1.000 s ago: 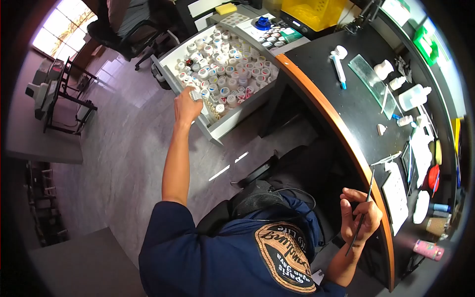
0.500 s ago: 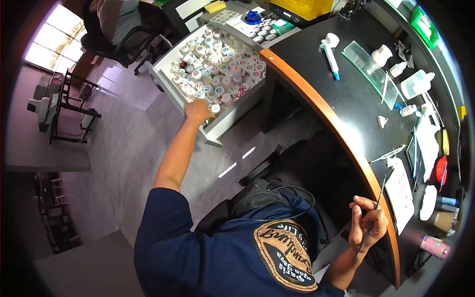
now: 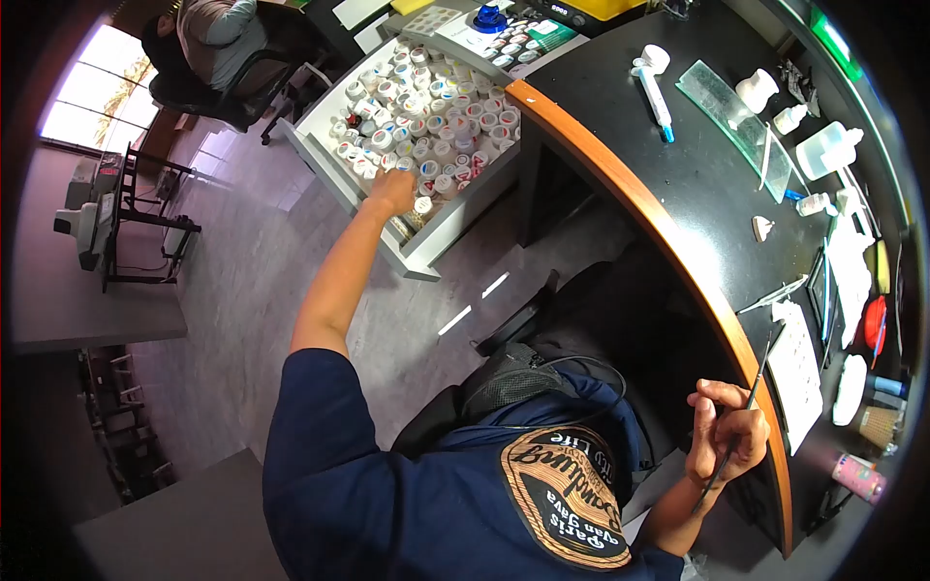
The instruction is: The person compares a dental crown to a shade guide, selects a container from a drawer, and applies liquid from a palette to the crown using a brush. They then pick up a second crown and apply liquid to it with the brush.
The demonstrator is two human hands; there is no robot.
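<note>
My left hand (image 3: 393, 192) is over the front part of an open drawer (image 3: 423, 254), its fingers curled down among small round jars (image 3: 426, 126) with white and clear lids. The fingertips are hidden, so what they hold, if anything, does not show. A lone white-lidded jar (image 3: 423, 204) is just beside that hand. Close to the desk's wooden edge, my right hand (image 3: 728, 436) is raised with its fingers closed around a thin dark-handled brush (image 3: 758, 373), thin end pointing up and away. The index finger and thumb are partly apart.
On the black desk (image 3: 620, 126) are a glass slab (image 3: 731, 126), a white syringe-like tube (image 3: 654, 102), squeeze bottles (image 3: 828, 155), tweezers (image 3: 772, 294) and a white pad (image 3: 794, 373). A wooden rim (image 3: 639, 213) edges the desk. Another person (image 3: 218, 39) sits in the back left.
My left hand has shifted slightly farther over the jars from the drawer's front edge. The view has tilted a little. My right hand keeps the brush in much the same pose.
</note>
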